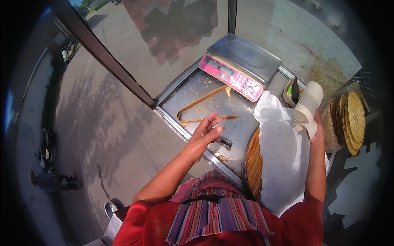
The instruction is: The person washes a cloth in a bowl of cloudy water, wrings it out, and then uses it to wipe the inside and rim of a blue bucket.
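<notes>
My right hand [319,129] is at a roll of pale paper [309,95], closed on its hanging loose end, at the right side of the counter. Nothing is in my left hand [207,132]; its fingers are apart and slightly curled above the metal counter [197,92]. Just beyond it lie bent wooden tongs [184,110], and a dark object [225,142] is partly hidden below it. White cloth [281,160] covers much of a round slatted wooden board [255,163]. A scale [243,61] with a pink keypad panel stands at the back.
A small container [289,93] with a black-handled item stands near the roll. Round woven discs [355,123] are stacked at the right. Glass panes [277,24], one cracked, and a dark frame post [104,55] bound the counter. A person [50,181] is far left outside.
</notes>
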`<state>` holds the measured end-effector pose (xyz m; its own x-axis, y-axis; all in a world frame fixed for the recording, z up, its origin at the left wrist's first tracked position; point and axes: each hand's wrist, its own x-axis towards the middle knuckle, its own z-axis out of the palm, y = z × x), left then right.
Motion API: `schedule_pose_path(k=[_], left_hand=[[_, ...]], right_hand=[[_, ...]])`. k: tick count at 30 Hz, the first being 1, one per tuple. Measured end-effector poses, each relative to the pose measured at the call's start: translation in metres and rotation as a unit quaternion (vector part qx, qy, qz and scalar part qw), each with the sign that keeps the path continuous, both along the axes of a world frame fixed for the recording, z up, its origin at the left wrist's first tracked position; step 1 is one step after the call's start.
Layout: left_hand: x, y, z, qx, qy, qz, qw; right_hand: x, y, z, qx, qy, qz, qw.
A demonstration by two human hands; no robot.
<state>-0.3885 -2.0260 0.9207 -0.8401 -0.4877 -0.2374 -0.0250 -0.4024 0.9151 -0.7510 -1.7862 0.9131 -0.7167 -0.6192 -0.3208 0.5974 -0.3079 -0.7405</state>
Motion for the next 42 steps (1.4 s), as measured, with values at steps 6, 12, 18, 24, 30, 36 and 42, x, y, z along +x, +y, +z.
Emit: schedule_pose_path(k=[6,12,18,24,30,36,42], left_hand=[[0.132,0.010,-0.064,0.056,-0.132,0.194,0.970],[0.236,0.050,-0.065,0.100,-0.092,0.312,0.940],[0.284,0.079,-0.037,-0.007,0.049,0.176,0.983],[0.394,0.141,-0.019,-0.136,0.114,0.297,0.938],[0.493,0.230,-0.030,-0.234,-0.005,0.563,0.793],[0.514,0.295,-0.025,-0.295,-0.370,0.749,0.464],[0.528,0.308,-0.002,-0.233,-0.431,0.728,0.481]], right_hand=[[-0.112,0.054,-0.061,0.242,0.160,-0.044,0.956],[0.059,-0.070,0.011,0.195,0.404,-0.027,0.893],[0.335,-0.162,0.048,-0.027,0.283,0.425,0.859],[0.588,-0.161,0.050,-0.117,0.247,0.716,0.643],[0.698,-0.144,0.026,-0.174,0.358,0.740,0.543],[0.779,-0.133,0.011,-0.295,0.392,0.775,0.398],[0.849,-0.106,-0.007,-0.158,0.143,0.945,0.247]])
